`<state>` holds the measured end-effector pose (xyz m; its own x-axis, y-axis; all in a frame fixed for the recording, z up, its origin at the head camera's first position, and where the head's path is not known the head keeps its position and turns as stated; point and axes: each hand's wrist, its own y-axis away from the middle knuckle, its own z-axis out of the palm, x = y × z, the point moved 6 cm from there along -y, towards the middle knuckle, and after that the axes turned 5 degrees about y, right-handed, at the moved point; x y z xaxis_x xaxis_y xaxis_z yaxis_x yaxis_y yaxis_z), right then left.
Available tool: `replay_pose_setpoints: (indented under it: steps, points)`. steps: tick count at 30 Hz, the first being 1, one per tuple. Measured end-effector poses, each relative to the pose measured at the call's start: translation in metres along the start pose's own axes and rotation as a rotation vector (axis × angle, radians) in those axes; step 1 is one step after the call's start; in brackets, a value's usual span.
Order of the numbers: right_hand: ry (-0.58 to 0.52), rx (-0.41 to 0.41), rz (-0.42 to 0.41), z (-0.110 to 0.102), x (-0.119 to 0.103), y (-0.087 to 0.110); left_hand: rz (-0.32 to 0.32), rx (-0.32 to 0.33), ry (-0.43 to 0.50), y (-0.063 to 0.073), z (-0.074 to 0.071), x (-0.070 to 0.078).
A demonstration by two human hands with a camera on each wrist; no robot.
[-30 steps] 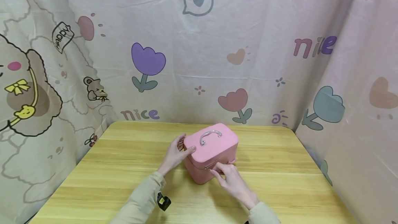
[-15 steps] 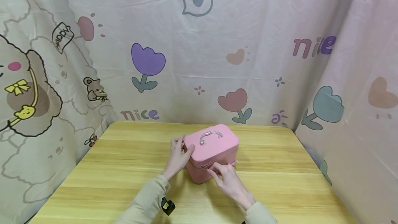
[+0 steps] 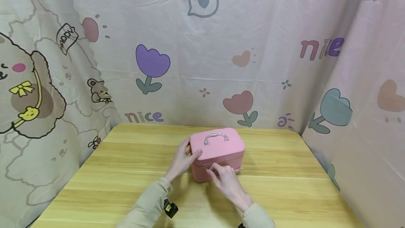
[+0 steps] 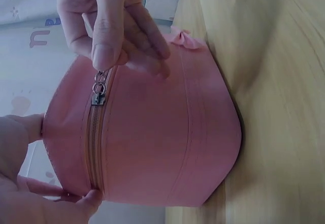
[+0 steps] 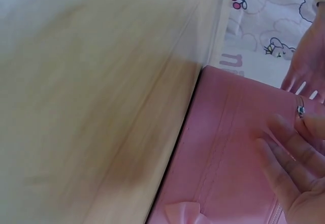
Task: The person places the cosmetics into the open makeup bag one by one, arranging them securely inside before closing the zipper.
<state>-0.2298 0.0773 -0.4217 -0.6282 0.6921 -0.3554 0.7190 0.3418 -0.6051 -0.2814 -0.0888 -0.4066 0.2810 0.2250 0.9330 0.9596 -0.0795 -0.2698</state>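
Note:
A pink vanity case (image 3: 218,147) with a silver handle (image 3: 216,136) on its lid stands upright on the table. My left hand (image 3: 181,159) grips its left end, thumb over the lid's edge and fingers along the side. In the left wrist view, a zipper (image 4: 95,148) runs round the case under the lid. My right hand (image 3: 226,182) pinches the zipper pull (image 4: 100,82) between thumb and index finger at the front; its other fingers are loosely bent beside the case wall. A pink bow (image 4: 187,39) sits low on the front. The lid is down.
The wooden table (image 3: 126,171) reaches back to a printed cloth (image 3: 196,45), which also hangs at both sides. A small black device (image 3: 171,208) is at the left wrist.
My right hand has moved a little to the left along the case's front with the zipper pull. The case has turned slightly, its front now facing me more squarely. My left hand still holds it.

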Motion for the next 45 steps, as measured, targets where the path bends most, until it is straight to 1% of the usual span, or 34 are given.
replay_pose_setpoints:
  steps: [5, 11, 16, 19, 22, 28, 31, 34, 39, 41, 42, 43, 45]
  points:
    - [0.001, -0.014, 0.007, 0.003, -0.002, -0.002, 0.009, -0.033, 0.052, -0.004, -0.001, -0.002]
    - [-0.008, -0.017, -0.013, 0.004, -0.003, -0.004, -0.013, -0.040, 0.078, -0.006, -0.002, -0.005]
    - [0.013, 0.012, -0.025, -0.001, 0.001, -0.002, -0.026, -0.049, 0.080, -0.006, -0.001, -0.006]
    - [0.037, 0.038, -0.028, -0.006, 0.007, 0.000, -0.037, -0.051, 0.091, -0.006, -0.002, -0.005]
    - [0.043, 0.048, -0.011, -0.013, 0.016, 0.003, -0.046, -0.054, 0.099, -0.006, -0.002, -0.004]
    - [0.012, 0.023, 0.090, -0.027, 0.036, 0.011, -0.046, -0.060, 0.086, -0.005, 0.000, -0.005]
    - [0.006, 0.004, 0.117, -0.030, 0.041, 0.013, -0.052, -0.061, 0.094, -0.005, 0.000, -0.006]
    - [0.001, 0.000, 0.107, -0.031, 0.042, 0.012, -0.048, -0.085, 0.113, -0.007, 0.000, -0.007]
    - [0.003, 0.013, 0.031, -0.028, 0.036, 0.010, -0.074, -0.144, 0.191, -0.013, -0.003, -0.009]
    - [-0.005, 0.006, 0.017, -0.026, 0.032, 0.009, -0.088, -0.135, 0.202, -0.014, -0.005, -0.010]
    - [-0.011, 0.001, 0.018, -0.025, 0.030, 0.009, -0.082, -0.123, 0.193, -0.015, -0.006, -0.009]
    - [-0.017, -0.003, 0.026, -0.024, 0.029, 0.008, -0.073, -0.107, 0.176, -0.015, -0.006, -0.007]
    - [-0.023, -0.010, 0.049, -0.022, 0.027, 0.008, -0.029, -0.062, 0.106, -0.014, -0.007, -0.003]
